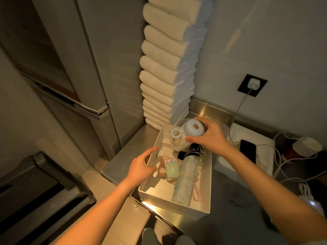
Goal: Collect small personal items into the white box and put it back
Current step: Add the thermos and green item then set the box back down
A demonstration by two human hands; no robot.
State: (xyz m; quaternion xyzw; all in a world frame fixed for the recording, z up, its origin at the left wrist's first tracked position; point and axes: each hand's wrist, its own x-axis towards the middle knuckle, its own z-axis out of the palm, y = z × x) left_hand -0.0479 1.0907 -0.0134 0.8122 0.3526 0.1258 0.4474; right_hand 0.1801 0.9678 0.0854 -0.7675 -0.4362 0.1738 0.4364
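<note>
The collecting looks well under way. The open white cardboard box [177, 203] sits on the brushed steel counter [127, 156], just in front of the tall stack of folded cream towels [168, 68]. It already holds a folded pale blue umbrella [184, 181] lying lengthways and a small mint-green rounded case [172, 169], which rests on a beige plush toy [161, 167].

At the far end of the box, the right hand [210, 137] has its fingers and thumb curled round the domed lid of a cream bottle with a ring loop [187, 133]. The bottle is over the box's far end, though I can't tell whether its base has touched down.

The left hand [141, 167] is loose and holds nothing. Its forefinger reaches to the box's left wall, as if steadying it.

To my eye, the bottle has yet to be let go. A flat black phone [247, 152] on the white pad to the right may also belong in the box. Putting the box back is not yet begun.

The box itself is shallow, straight-sided and lidless, with a plain pale lining that shows between the items.
</note>
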